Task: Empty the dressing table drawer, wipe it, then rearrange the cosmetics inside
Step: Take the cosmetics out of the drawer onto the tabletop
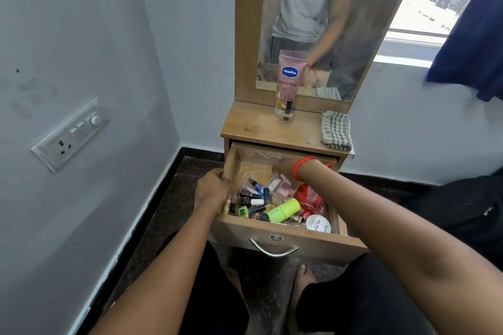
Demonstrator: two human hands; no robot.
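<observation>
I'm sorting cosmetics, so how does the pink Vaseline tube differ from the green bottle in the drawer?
The Vaseline tube is pink and stands upright on the tabletop; the green bottle lies on its side in the open drawer. The Vaseline tube looks clearly larger than the green bottle. Both are labelled cosmetic containers.

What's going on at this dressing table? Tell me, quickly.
A person seems to be emptying the open drawer. The left hand grips its left wall, while the right hand reaches into the back; whether it holds anything cannot be seen. Nail polish bottles, a green tube and a white jar lie jumbled inside. A Vaseline tube, a small bottle and a checked cloth are on the top.
</observation>
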